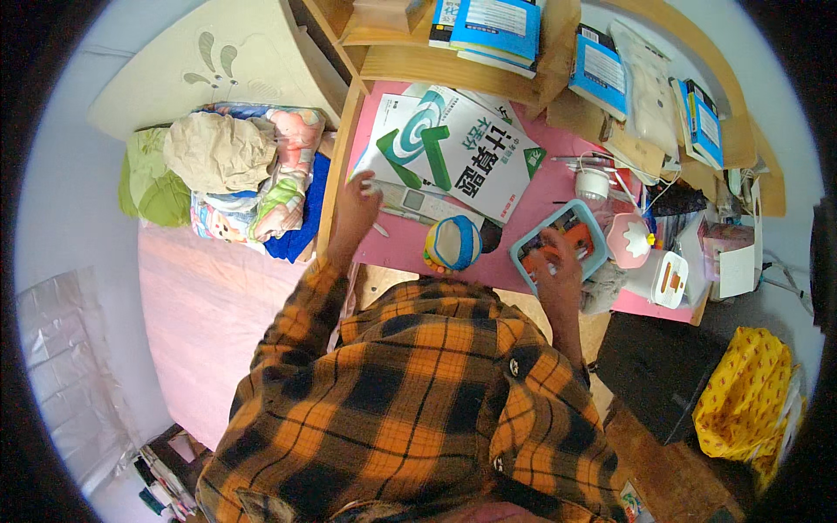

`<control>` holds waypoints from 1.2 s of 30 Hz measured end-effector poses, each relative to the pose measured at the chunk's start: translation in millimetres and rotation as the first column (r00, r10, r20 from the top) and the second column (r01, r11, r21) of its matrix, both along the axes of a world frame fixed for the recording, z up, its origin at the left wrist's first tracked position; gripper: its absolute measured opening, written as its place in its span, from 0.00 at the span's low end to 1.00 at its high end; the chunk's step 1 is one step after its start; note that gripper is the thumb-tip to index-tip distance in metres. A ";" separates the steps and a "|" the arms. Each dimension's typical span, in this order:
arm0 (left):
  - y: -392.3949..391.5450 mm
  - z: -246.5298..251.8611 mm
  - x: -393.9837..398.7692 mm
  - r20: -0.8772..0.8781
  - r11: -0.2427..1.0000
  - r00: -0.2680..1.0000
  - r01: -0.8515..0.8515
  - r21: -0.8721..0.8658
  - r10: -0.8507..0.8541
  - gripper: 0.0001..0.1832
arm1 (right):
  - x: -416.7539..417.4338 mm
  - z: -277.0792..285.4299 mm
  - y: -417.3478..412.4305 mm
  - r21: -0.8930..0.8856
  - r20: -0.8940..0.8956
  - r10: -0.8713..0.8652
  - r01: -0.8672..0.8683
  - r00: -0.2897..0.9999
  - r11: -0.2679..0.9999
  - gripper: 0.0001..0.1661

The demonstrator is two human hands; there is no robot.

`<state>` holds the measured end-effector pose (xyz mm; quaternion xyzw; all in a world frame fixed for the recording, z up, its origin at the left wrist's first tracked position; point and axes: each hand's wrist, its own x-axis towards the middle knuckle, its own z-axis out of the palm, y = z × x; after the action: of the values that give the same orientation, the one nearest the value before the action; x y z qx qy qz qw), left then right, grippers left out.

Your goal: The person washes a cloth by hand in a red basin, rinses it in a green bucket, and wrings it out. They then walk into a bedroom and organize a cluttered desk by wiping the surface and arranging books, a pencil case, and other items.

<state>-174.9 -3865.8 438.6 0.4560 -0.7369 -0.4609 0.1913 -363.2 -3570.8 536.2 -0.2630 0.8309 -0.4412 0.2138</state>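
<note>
Near the left edge of a pink desktop (405,250), my left hand (358,208) is beside the lower left corner of a stack of white and green workbooks (487,147); whether it grips anything is unclear. My right hand (556,261) reaches over a light blue plastic basket (592,219) that holds orange and dark items; its fingertips are blurred, so a hold cannot be told. Between the hands stands a round blue, white and yellow container (456,243). A grey-white device with a small display (413,200) lies partly under the workbooks.
Right of the basket are a pink flower-shaped item (629,240), a white-lidded clear container (669,280), a white jar (592,184) and a grey furry item (601,287). Wooden shelves (451,65) with blue books (498,26) border the desk's back. Folded bedding (294,137) lies left.
</note>
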 end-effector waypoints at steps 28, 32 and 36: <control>-98.3 -86.6 -46.6 0.390 0.992 0.920 0.017 -0.128 0.035 0.28 | -85.0 -154.0 -114.7 0.029 0.696 -0.187 0.233 0.693 0.972 0.17; -112.3 -94.1 -42.2 0.120 0.899 0.987 -0.148 0.413 0.108 0.29 | -58.8 -132.0 -129.1 -0.111 0.929 -0.077 0.469 0.363 0.876 0.15; -91.5 -63.2 -65.5 -0.211 0.945 0.977 0.059 0.322 0.011 0.26 | -69.8 -120.0 -127.5 -0.125 0.698 -0.200 0.392 0.688 0.911 0.20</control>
<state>-240.3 -3957.3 375.4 0.4212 -0.6316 -0.6243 0.1843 -432.9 -3698.3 416.2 0.0264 0.6622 -0.6414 0.3866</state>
